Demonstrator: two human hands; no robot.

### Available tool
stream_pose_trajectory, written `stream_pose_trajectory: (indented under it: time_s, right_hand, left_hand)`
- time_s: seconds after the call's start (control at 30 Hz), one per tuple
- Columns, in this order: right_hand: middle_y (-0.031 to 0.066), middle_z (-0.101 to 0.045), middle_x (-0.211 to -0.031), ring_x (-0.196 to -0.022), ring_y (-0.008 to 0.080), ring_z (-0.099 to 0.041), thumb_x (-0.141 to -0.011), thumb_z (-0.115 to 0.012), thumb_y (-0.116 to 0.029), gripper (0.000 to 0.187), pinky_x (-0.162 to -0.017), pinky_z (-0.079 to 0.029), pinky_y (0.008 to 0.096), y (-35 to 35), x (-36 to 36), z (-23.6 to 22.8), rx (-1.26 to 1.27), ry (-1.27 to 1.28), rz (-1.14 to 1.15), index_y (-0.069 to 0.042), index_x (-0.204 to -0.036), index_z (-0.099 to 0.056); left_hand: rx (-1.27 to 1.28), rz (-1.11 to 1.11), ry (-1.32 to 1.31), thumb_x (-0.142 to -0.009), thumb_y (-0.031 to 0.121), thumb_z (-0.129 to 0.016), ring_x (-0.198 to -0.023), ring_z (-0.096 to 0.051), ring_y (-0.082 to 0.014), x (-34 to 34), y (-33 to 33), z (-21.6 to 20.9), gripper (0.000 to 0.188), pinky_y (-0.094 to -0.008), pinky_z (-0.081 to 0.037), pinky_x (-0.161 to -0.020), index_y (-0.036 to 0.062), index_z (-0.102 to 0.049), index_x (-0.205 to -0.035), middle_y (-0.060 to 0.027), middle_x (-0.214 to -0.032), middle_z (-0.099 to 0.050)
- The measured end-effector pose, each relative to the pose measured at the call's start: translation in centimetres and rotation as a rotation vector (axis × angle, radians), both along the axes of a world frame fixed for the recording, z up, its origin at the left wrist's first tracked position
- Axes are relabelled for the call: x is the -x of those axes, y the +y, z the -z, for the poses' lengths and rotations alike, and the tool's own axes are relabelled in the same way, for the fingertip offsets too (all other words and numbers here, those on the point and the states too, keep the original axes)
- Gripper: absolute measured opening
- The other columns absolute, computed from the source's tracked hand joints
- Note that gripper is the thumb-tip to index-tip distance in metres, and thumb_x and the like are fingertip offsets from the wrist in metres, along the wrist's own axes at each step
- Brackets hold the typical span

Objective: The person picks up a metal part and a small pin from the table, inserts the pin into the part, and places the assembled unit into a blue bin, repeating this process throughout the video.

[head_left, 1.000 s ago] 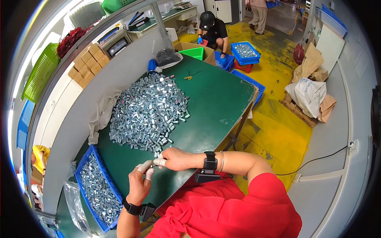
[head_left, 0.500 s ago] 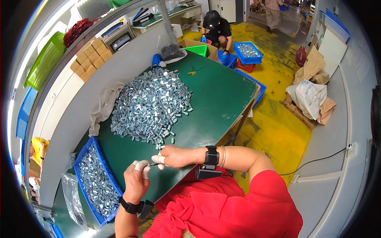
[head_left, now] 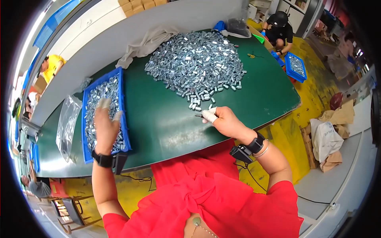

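Note:
My left hand (head_left: 106, 126) is over the blue plastic crate (head_left: 125, 123), its fingers stretched and the thumb apart, holding nothing that I can see. Small silvery metal parts (head_left: 104, 90) fill the crate. In front of the big heap of similar parts (head_left: 194, 59), my right hand (head_left: 227, 122) pinches a thin dark tool (head_left: 198, 115) whose short tip sticks out to the left. Its exact kind is hidden by the fingers. White covers sit on fingertips of both hands. A few loose parts (head_left: 194, 106) lie at the heap's near edge, just beyond the right hand.
The green table (head_left: 158, 137) carries a clear plastic bag (head_left: 68, 129) left of the crate and a pale cloth (head_left: 145, 45) behind. Yellow scissors (head_left: 251, 56) lie at the far right. A co-worker (head_left: 279, 31) crouches beyond, near another filled blue crate (head_left: 295, 67).
My hands have parted. The left has moved left over the crate and its fingers have opened; the right keeps the dark tool. The whole view has swung to the left.

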State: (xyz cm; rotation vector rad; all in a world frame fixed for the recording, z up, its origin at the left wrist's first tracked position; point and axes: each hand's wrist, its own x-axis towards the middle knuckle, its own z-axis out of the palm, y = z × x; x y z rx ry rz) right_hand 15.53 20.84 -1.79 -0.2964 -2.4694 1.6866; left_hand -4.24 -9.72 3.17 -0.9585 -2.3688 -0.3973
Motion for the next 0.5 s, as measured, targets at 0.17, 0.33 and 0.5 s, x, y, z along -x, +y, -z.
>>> stream_pose_trajectory:
  time_s: [0.17, 0.33, 0.5]
  right_hand:
    - [0.0039, -0.054, -0.057, -0.055, 0.0104, -0.046, -0.088, -0.054, -0.03, 0.034, -0.054, -0.04, 0.0282, -0.7, 0.0, 0.0, 0.018, -0.062, -0.089, 0.0, -0.075, -0.064]
    - [0.0053, -0.056, -0.059, -0.057, 0.0098, -0.048, -0.087, -0.056, -0.029, 0.033, -0.055, -0.04, 0.0284, -0.3, -0.6, -0.1, 0.075, -0.063, -0.051, 0.0, -0.076, -0.064]
    - [0.0082, -0.061, -0.065, -0.061, 0.0109, -0.054, -0.086, -0.057, -0.029, 0.031, -0.058, -0.042, 0.029, 0.7, -1.1, 0.3, 0.067, -0.095, -0.011, 0.0, -0.08, -0.066]
  left_hand:
    - [0.074, 0.304, -0.261, -0.073, 0.009, -0.064, -0.106, -0.049, -0.0349, -2.3, 10.1, 2.8, 0.037, -0.0399, -0.04, -0.092, 0.001, -0.056, -0.108, -0.0192, -0.115, -0.052]
    - [0.059, 0.367, -0.355, -0.074, 0.007, -0.062, -0.1, -0.051, -0.0331, -0.5, 15.7, 8.5, 0.029, -0.0384, -0.044, -0.085, 0.003, -0.059, -0.103, -0.0175, -0.108, -0.055]
    - [0.186, 0.314, -0.457, -0.074, 0.005, -0.062, -0.089, -0.056, -0.033, 0.5, 16.9, 9.2, 0.023, -0.039, -0.046, -0.076, 0.0033, -0.059, -0.097, -0.0172, -0.099, -0.058]
